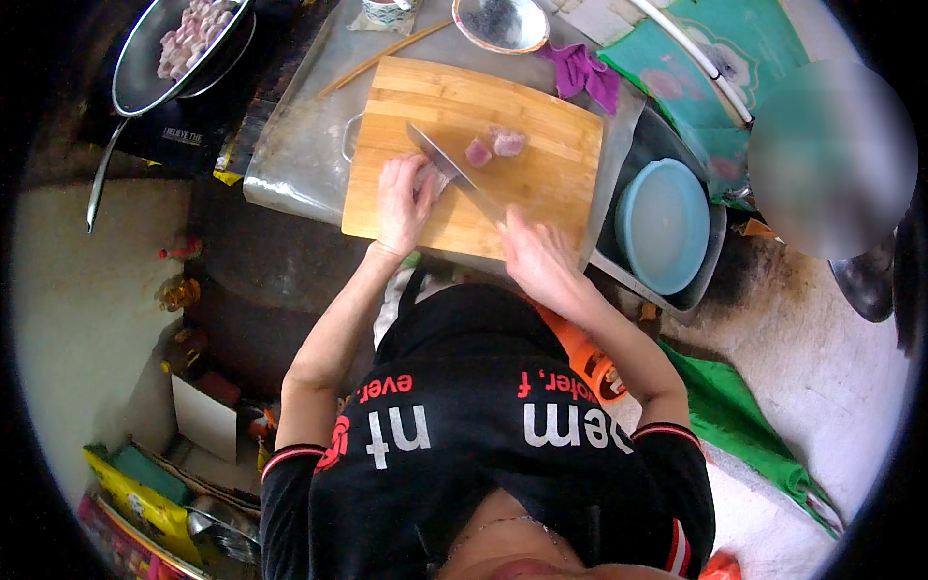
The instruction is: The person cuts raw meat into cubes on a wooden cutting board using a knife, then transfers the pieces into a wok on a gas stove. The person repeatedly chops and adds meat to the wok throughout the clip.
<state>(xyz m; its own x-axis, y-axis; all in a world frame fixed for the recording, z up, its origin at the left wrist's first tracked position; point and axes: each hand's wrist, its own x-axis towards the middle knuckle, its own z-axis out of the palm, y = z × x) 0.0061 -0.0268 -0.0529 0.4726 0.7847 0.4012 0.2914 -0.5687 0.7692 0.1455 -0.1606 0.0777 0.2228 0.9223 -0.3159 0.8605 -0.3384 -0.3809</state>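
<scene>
A wooden cutting board (536,109) lies on a table covered with a clear sheet. My left hand (403,199) rests near its left side, fingers bent around a pale pink piece of what looks like raw meat (440,181). In my right hand (536,250) is the handle of a knife (464,177); its wide blade slants up and left, beside the piece under my left fingers. Right of the blade, separate pinkish chunks (507,142) sit on the board. The handle is mostly hidden by my right fingers.
A metal pan (138,83) with pale pink pieces stands upper left. Chopsticks (384,58), a metal-looking bowl (502,22) and a purple cloth (583,76) lie beyond the board. At right, a light blue basin (667,226) sits inside a dark sink or tub (714,246).
</scene>
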